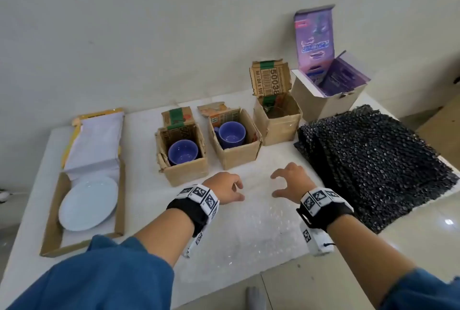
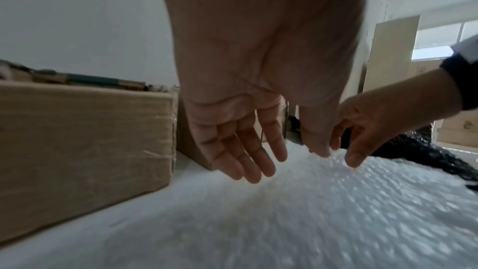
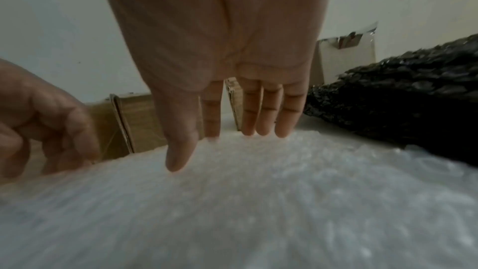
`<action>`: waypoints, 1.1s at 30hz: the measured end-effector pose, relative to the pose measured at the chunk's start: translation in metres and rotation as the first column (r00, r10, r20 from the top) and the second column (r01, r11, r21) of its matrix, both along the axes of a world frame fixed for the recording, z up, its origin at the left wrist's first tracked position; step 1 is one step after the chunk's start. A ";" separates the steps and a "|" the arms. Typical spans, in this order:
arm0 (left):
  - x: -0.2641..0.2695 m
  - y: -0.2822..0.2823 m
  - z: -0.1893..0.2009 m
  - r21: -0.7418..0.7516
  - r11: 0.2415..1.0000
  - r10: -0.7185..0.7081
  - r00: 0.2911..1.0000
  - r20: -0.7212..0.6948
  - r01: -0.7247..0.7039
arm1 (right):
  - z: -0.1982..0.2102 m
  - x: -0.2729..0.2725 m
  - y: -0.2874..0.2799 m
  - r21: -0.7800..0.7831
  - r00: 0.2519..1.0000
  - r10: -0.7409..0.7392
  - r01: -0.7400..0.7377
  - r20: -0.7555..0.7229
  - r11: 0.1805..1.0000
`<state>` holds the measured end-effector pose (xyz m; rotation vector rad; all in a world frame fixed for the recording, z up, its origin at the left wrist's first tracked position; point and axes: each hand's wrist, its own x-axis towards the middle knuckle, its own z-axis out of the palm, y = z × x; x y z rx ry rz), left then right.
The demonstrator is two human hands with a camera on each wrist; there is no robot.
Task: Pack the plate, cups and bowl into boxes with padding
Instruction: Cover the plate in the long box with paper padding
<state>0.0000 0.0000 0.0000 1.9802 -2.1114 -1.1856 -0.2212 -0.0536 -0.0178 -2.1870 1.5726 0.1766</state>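
Note:
A white plate [image 1: 88,203] lies in a flat cardboard tray [image 1: 53,230] at the left. Two blue cups [image 1: 183,151] [image 1: 232,134] each sit in a small open cardboard box [image 1: 189,172] [image 1: 239,157]. A third open box [image 1: 277,123] stands behind them; I cannot make out what is inside it. A clear bubble wrap sheet [image 1: 249,230] [image 2: 310,212] [image 3: 258,201] is spread in front. My left hand [image 1: 229,189] [image 2: 240,130] hangs over its far edge, fingers relaxed and holding nothing. My right hand [image 1: 288,182] [image 3: 232,89] touches the sheet with straight fingertips.
A thick stack of black bubble wrap [image 1: 373,160] fills the right side of the table. A purple-lined open carton [image 1: 328,90] stands at the back right against the wall. White folded padding [image 1: 94,145] lies in the far end of the plate's tray.

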 end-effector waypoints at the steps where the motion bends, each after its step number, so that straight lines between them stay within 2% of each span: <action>1: -0.006 -0.002 -0.003 0.016 1.000 -0.001 0.999 0.035 0.001 | -0.002 -0.001 -0.004 0.006 1.000 0.027 -0.027 -0.001 1.000; 4: -0.015 -0.001 -0.011 -0.018 0.999 0.049 0.993 0.109 -0.047 | -0.009 -0.003 -0.013 -0.021 0.997 0.066 -0.065 0.047 0.998; 6: -0.018 0.000 -0.013 -0.053 0.994 0.103 0.991 0.085 -0.099 | -0.014 -0.006 -0.017 -0.037 0.990 0.094 -0.091 0.105 0.995; 9: -0.020 -0.002 -0.010 -0.081 0.986 0.146 0.989 -0.025 -0.147 | -0.015 -0.014 -0.025 -0.040 0.978 0.119 -0.114 0.174 0.993; 11: -0.021 -0.005 -0.002 -0.043 0.984 0.167 0.973 -0.162 -0.176 | -0.012 -0.018 -0.030 -0.066 0.968 0.105 -0.093 0.228 0.993; 15: -0.025 -0.017 0.027 -0.004 0.958 0.258 0.871 -0.419 -0.286 | 0.019 -0.018 -0.034 -0.158 0.885 0.062 0.014 0.462 0.987; 18: -0.031 -0.026 0.050 -0.006 0.918 0.323 0.757 -0.568 -0.396 | 0.051 -0.011 -0.031 -0.054 0.811 0.023 0.011 0.584 0.998; 21: -0.037 -0.034 0.063 -0.025 0.845 0.381 0.634 -0.673 -0.534 | 0.070 -0.003 -0.031 0.108 0.786 0.007 -0.094 0.618 0.990; 22: -0.039 -0.035 0.067 -0.036 0.829 0.382 0.612 -0.693 -0.558 | 0.073 -0.001 -0.033 0.139 0.771 0.003 -0.119 0.637 0.983; 23: -0.041 -0.036 0.069 -0.055 0.822 0.374 0.611 -0.697 -0.566 | 0.077 0.001 -0.035 0.152 0.747 -0.001 -0.134 0.665 0.979; 25: -0.041 -0.039 0.073 -0.117 0.821 0.348 0.653 -0.672 -0.558 | 0.086 0.004 -0.041 0.145 0.689 -0.004 -0.147 0.725 0.978; 27: -0.036 -0.040 0.076 -0.132 0.832 0.331 0.673 -0.661 -0.539 | 0.100 0.007 -0.046 0.106 0.667 0.022 -0.151 0.745 0.983; 30: -0.023 -0.037 0.081 -0.058 0.836 0.341 0.599 -0.724 -0.546 | 0.113 0.019 -0.055 0.070 0.622 -0.005 -0.081 0.783 0.994; 33: -0.011 -0.032 0.085 -0.068 0.738 0.406 0.522 -0.750 -0.672 | 0.116 0.036 -0.056 0.120 0.553 -0.125 0.045 0.824 0.992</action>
